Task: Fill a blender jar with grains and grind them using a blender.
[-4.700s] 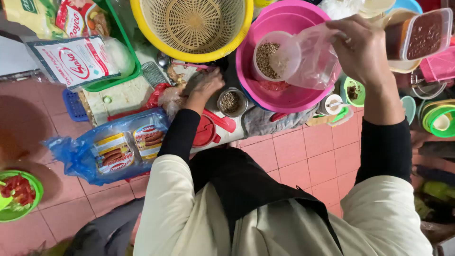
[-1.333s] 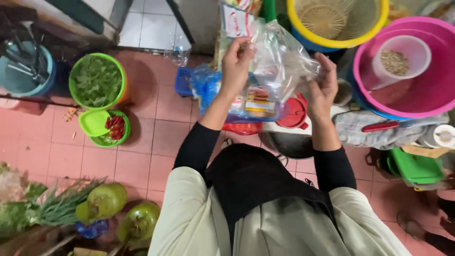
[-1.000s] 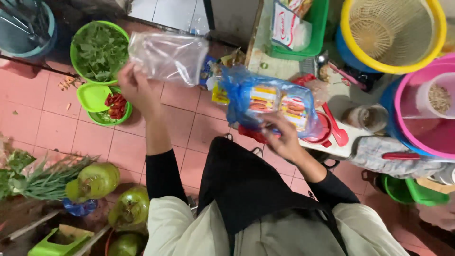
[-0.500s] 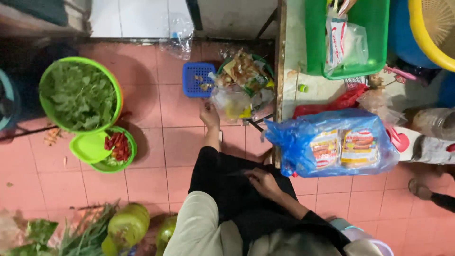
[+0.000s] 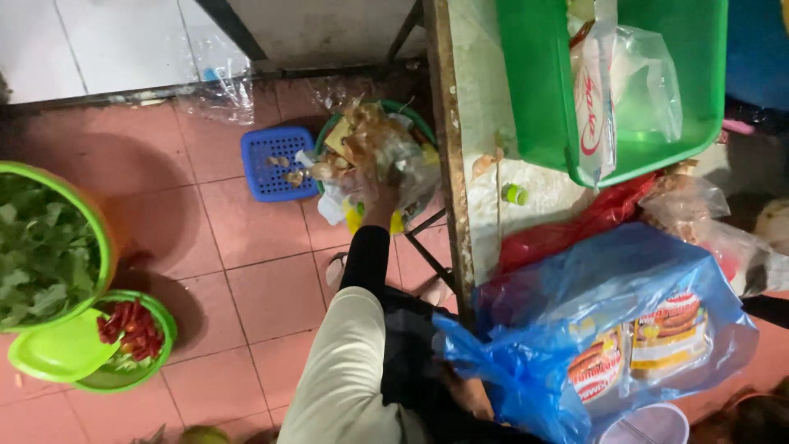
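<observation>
My left hand [image 5: 380, 197] reaches down to a green waste basket [image 5: 411, 115] on the floor, heaped with peelings and scraps. Its fingers press into a crumpled clear plastic bag [image 5: 408, 167] on top of the heap. My right hand [image 5: 474, 396] is low by my lap, at the edge of a blue plastic bag [image 5: 575, 329] holding packets of sausages [image 5: 657, 337]. The blue bag hides most of its fingers. The blue bag lies on the table's near end.
A metal-edged table [image 5: 449, 164] runs along the right with a green crate [image 5: 542, 99] of packets and a red plastic bag [image 5: 567, 234]. On the tiled floor stand a small blue basket [image 5: 271, 164], a green bowl of leaves [image 5: 49, 247] and a green bowl of red chillies [image 5: 131, 329].
My left hand carried the clear plastic bag away from the blue bag and down into the waste basket. My right hand set the blue bag on the table and dropped towards my lap.
</observation>
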